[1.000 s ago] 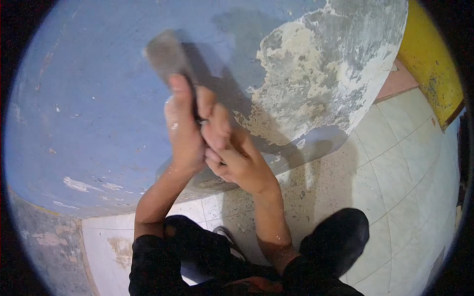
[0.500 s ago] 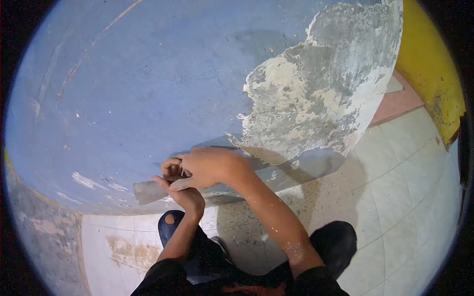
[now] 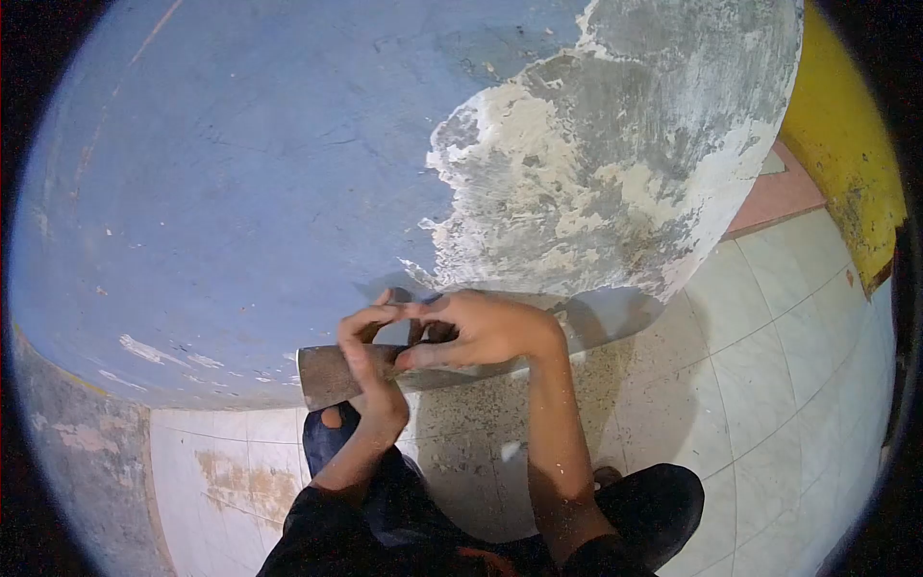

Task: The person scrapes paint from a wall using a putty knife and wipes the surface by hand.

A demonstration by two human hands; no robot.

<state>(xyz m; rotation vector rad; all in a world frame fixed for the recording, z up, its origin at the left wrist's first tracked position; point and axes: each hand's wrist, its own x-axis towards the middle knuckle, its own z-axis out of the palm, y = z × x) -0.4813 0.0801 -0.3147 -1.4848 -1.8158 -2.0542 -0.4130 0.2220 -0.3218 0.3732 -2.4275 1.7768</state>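
A wide, flat scraper blade (image 3: 329,376), worn and grey-brown, juts out to the left below both hands. My right hand (image 3: 486,325) is closed around the scraper's handle end, its thumb near the base of the blade; the handle itself is mostly hidden. My left hand (image 3: 373,351) overlaps the blade, its fingers bent and apart, and the fingertips meet those of my right hand. Both are close in front of the lower part of a blue painted wall (image 3: 260,192). Beside it is a patch of stripped wall (image 3: 596,163), grey and cream with ragged paint edges.
Pale floor tiles (image 3: 760,385), speckled with paint crumbs near the wall, spread below. My knees in dark trousers (image 3: 654,510) are bent on either side. A yellow wall (image 3: 836,144) stands at right, beside a pink step (image 3: 784,202). Another grey wall (image 3: 87,452) meets the floor at left.
Both hands and the scraper have shifted right, and more of the blade shows. My left fingers have opened out from a curl. The view has also shifted slightly.
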